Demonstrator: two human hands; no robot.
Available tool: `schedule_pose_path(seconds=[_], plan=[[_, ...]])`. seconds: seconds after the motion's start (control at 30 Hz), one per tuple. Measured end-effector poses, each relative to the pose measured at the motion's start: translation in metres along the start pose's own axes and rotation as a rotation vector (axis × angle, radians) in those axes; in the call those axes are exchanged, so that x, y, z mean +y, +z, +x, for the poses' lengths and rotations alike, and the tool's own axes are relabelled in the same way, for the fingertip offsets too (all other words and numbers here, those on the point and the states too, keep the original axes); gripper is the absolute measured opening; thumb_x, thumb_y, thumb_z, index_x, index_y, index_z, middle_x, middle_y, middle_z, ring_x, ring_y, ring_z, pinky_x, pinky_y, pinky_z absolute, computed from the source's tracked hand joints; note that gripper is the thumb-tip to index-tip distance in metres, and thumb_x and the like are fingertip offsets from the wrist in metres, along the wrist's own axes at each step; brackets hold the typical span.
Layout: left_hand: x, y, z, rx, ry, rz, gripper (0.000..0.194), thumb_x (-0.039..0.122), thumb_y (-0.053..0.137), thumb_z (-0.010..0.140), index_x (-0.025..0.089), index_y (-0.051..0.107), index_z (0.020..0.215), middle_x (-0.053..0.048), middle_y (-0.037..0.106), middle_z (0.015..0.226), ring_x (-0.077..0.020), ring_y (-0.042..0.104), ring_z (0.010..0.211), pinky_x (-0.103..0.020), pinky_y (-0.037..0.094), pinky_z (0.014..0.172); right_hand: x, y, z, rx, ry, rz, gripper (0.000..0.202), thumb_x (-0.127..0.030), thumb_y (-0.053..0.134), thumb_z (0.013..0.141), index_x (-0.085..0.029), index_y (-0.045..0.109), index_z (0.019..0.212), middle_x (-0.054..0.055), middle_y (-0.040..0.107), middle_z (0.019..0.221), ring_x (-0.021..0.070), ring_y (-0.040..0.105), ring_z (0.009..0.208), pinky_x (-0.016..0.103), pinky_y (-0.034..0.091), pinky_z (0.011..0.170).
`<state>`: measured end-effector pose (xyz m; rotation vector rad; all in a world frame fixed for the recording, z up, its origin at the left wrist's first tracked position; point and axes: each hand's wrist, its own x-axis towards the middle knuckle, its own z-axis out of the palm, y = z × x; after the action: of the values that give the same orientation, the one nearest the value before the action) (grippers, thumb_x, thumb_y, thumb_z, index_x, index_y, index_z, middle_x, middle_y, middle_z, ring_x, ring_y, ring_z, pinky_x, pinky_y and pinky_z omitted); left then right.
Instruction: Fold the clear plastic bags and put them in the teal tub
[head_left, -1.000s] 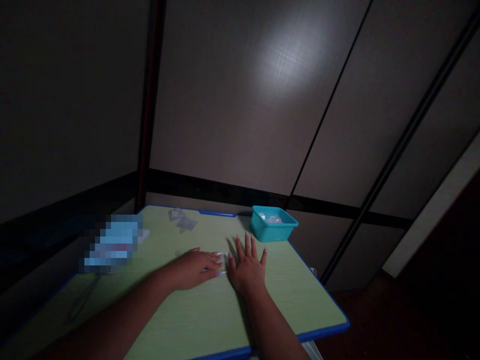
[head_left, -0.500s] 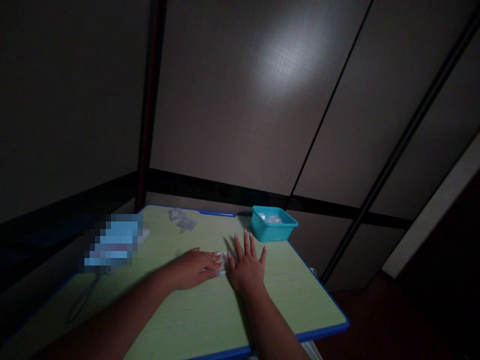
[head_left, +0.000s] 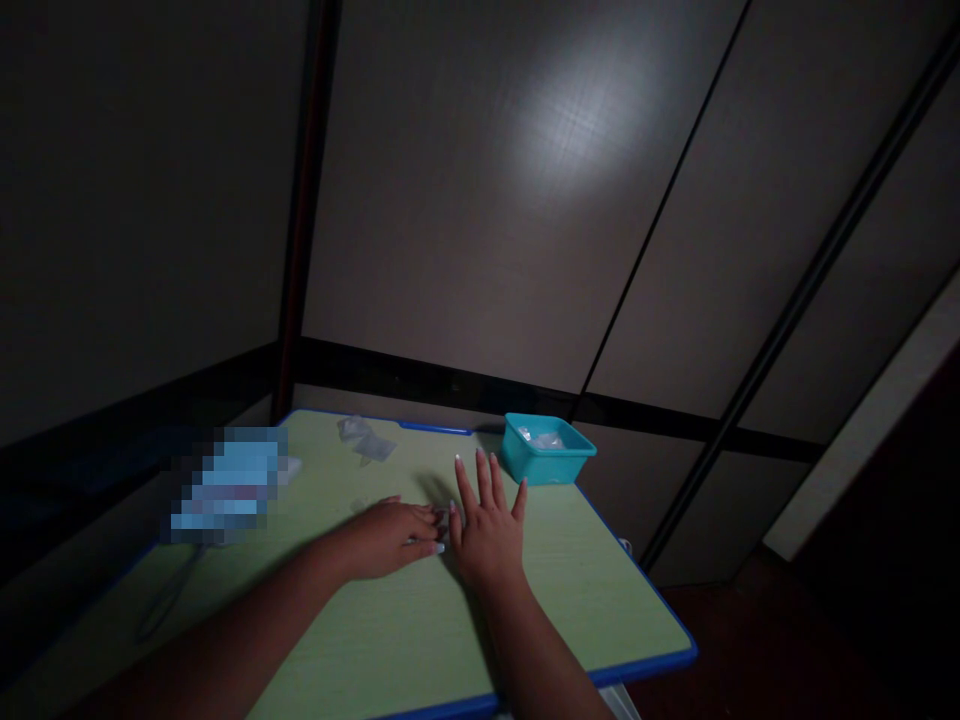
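Observation:
My left hand [head_left: 394, 538] rests on the green table with its fingers pointing right, at the edge of a small clear plastic piece [head_left: 444, 522]. The plastic lies mostly hidden between the two hands. Beside it, my right hand [head_left: 489, 525] has its fingers spread and pointing away from me, the thumb by the plastic. Nothing shows in the grasp of either hand. Behind my right hand stands a teal basket [head_left: 547, 467] with clear plastic pieces inside.
The green table [head_left: 600, 590] has a blue edge. Thin clear plastic bags [head_left: 367, 440] lie at its back left. A blurred light-blue item [head_left: 232, 485] with a cord sits at the left edge. Dark cabinet panels [head_left: 450, 250] rise behind the table.
My right hand has shifted slightly up and left, its fingers still spread. Less of the clear plastic shows between the hands. My left hand has barely moved.

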<state>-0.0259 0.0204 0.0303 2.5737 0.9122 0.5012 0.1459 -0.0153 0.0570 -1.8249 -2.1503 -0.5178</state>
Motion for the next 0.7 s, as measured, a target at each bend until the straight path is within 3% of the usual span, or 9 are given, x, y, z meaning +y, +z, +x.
schedule_pose_path(seconds=[0.13, 0.33, 0.7], plan=[[-0.002, 0.001, 0.001, -0.023, 0.013, 0.014, 0.028, 0.044, 0.041, 0.087, 0.033, 0.061, 0.104, 0.001, 0.051, 0.128, -0.0186, 0.039, 0.123, -0.034, 0.027, 0.098, 0.002, 0.008, 0.000, -0.018, -0.017, 0.026, 0.059, -0.046, 0.030, 0.088, -0.034, 0.004, 0.139, -0.003, -0.002, 0.147, 0.0208, -0.005, 0.134, 0.051, -0.007, 0.104], [-0.006, 0.003, 0.001, -0.003, 0.001, 0.014, 0.029, 0.046, 0.042, 0.087, 0.033, 0.061, 0.105, 0.000, 0.052, 0.127, -0.0189, 0.039, 0.123, -0.034, 0.027, 0.098, 0.010, 0.039, 0.000, -0.307, 0.004, 0.175, 0.053, -0.050, 0.014, 0.089, -0.031, 0.013, 0.139, 0.001, 0.010, 0.147, 0.0190, 0.009, 0.134, 0.047, 0.013, 0.103], [-0.009, 0.005, 0.001, -0.002, 0.012, -0.025, 0.030, 0.045, 0.042, 0.087, 0.034, 0.060, 0.108, 0.001, 0.050, 0.128, -0.0177, 0.037, 0.125, -0.033, 0.026, 0.101, 0.011, 0.049, 0.002, -0.334, 0.030, 0.184, 0.054, -0.052, 0.009, 0.089, -0.034, 0.007, 0.139, 0.000, 0.008, 0.147, 0.0188, 0.004, 0.134, 0.050, 0.008, 0.103]])
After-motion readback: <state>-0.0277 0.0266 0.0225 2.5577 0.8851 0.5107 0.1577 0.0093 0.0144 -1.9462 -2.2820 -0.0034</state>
